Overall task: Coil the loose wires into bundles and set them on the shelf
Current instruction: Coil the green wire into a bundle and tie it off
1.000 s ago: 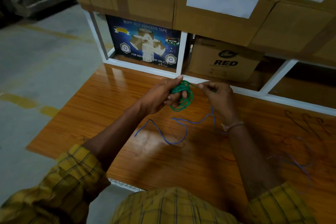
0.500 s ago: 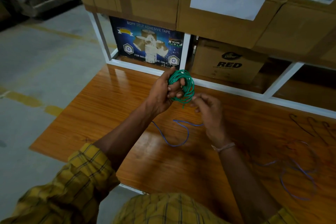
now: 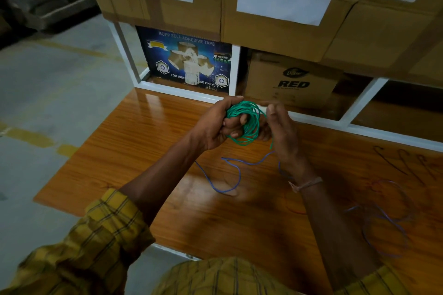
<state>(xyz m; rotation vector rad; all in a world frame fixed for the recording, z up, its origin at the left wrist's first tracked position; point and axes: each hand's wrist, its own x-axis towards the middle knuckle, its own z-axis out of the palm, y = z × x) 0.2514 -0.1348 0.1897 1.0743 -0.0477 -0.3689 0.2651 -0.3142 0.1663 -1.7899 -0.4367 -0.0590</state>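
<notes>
Above the wooden shelf (image 3: 134,151), the left hand (image 3: 213,124) grips one green coil (image 3: 247,122), fingers through its loops, ring roughly upright and facing the person. Just right of it, touching, the right hand (image 3: 282,134) seems to pinch the coil's short tail; its blurred fingers leave that unsure. Two blue wires lie loose below: one (image 3: 230,175) under the hands, nearer the left, another (image 3: 383,225) far right.

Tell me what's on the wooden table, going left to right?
Left hand → green wire bundle → right hand → loose purple wire on the table.
</notes>
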